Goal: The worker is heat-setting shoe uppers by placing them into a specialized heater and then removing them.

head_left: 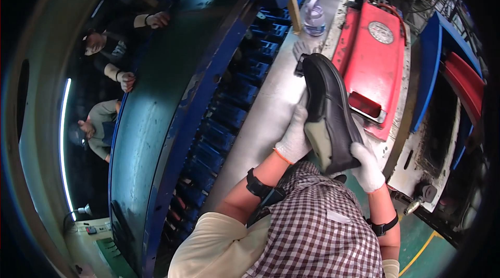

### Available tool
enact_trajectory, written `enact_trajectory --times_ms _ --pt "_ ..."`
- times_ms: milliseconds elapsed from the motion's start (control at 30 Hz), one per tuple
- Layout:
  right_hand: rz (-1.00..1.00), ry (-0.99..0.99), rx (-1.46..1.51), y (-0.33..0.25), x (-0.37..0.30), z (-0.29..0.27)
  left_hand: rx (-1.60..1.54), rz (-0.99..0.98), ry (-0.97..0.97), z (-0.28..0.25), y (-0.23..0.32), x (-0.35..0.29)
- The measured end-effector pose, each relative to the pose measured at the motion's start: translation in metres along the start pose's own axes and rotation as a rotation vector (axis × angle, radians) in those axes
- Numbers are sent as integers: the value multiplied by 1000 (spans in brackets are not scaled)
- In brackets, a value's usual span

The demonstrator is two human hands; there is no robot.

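A black shoe [333, 103] with a grey-green patch near its lower end is held up in front of my chest, tilted, between both hands. My left hand [295, 135], in a white knit glove with an orange cuff edge, grips the shoe's left side; part of its fingers is hidden behind the shoe. On the lower right end, my right hand [367, 167], gloved in white too, is closed with its fingers wrapped at the edge. A small black object [300, 64] shows just beside the shoe's far end.
A grey metal bench [260, 122] runs along the left, bearing a clear water bottle [314, 20] at its far part. Red machine housing [377, 54] stands just beyond the shoe. Left of the bench are blue racks [224, 106] and a conveyor belt [151, 101], with two people across it.
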State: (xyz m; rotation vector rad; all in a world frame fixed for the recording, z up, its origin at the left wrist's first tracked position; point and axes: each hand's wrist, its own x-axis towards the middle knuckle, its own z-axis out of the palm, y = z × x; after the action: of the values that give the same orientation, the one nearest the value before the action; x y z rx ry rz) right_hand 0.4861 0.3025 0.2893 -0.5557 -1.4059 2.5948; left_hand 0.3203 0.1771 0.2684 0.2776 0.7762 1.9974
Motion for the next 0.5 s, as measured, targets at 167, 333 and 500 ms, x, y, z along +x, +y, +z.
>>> enact_trajectory --times_ms 167,333,500 --pt "71 -43 -327 10 42 40 -94 -135 40 -49 11 -28" --pt "-174 -227 -979 22 55 38 -122 -57 455 -102 43 -47" --pt "-531 308 -1463 45 29 -16 188 -26 950 -227 58 -53"
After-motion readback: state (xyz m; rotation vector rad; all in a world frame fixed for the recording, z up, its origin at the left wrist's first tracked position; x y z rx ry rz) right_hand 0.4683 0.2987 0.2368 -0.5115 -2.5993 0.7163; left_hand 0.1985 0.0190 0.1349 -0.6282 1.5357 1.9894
